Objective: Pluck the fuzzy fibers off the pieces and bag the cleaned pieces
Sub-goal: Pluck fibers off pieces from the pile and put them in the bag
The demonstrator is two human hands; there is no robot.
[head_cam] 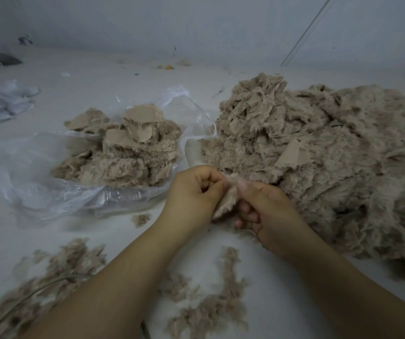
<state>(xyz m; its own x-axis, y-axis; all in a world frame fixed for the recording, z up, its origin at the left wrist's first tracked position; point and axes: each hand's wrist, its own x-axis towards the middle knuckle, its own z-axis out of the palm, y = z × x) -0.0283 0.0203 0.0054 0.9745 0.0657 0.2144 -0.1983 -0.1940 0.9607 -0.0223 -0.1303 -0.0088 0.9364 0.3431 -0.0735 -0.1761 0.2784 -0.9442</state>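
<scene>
Both hands met over one small fuzzy piece point(223, 200) at the middle of the bench point(98, 81), just in front of the big pile. The left hand point(194, 192) had its fingers curled tight, pinching the piece's upper left edge, most likely to anchor it. The right hand point(260, 206) pinched the top of the same piece between thumb and forefinger, its other fingers folded beneath; that looked like the plucking grip, though blur at the fingertips made it hard to say exactly which fibers were caught.

The placement made sense. The big pile of uncleaned pieces point(331, 155) sat close on the right, an easy reach for the next one. The clear plastic bag point(37, 172) lay open and flat on the left, a heap of cleaned pieces point(128, 150) resting on it, several showing smooth backing upward. Plucked fibers point(57, 272) were strewn across the near bench on either side of the forearms, dropped clear of both heaps so waste would not mix back in.

Judging by the two heaps, much remained to do.
</scene>
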